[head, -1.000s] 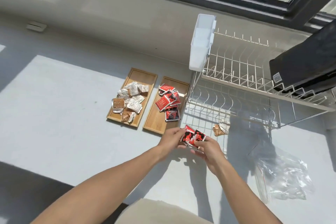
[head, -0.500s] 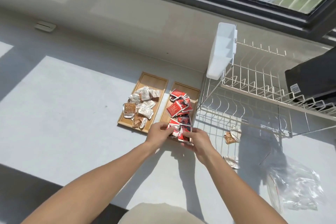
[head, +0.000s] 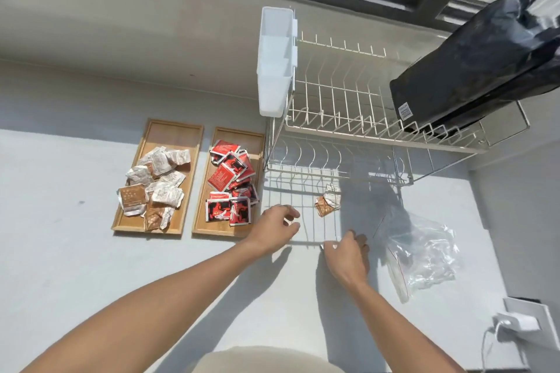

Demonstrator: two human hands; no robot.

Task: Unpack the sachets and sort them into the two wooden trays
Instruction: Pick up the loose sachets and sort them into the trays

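Two wooden trays lie side by side on the grey counter. The left tray [head: 174, 132] holds several white and brown sachets [head: 154, 188]. The right tray [head: 242, 138] holds several red sachets [head: 231, 188]. My left hand [head: 277, 230] hovers just right of the red tray, fingers apart, holding nothing. My right hand [head: 348, 257] is further right, fingers curled down onto the counter over a pale sachet [head: 328, 247] whose edge shows by the thumb; I cannot tell whether it is gripped. Two crumpled brown and white sachets [head: 328, 204] lie loose beyond my hands.
A white wire dish rack [head: 348, 118] stands behind the loose sachets, with a white plastic caddy [head: 275, 60] on its left end and a black bag [head: 478, 70] on top. A clear plastic zip bag [head: 421, 254] lies right of my right hand. A white plug [head: 515, 324] sits at the lower right.
Both hands have let go of the red sachets, which now lie in the right tray. The hands have moved right; the right hand has come down over a pale sachet on the counter.
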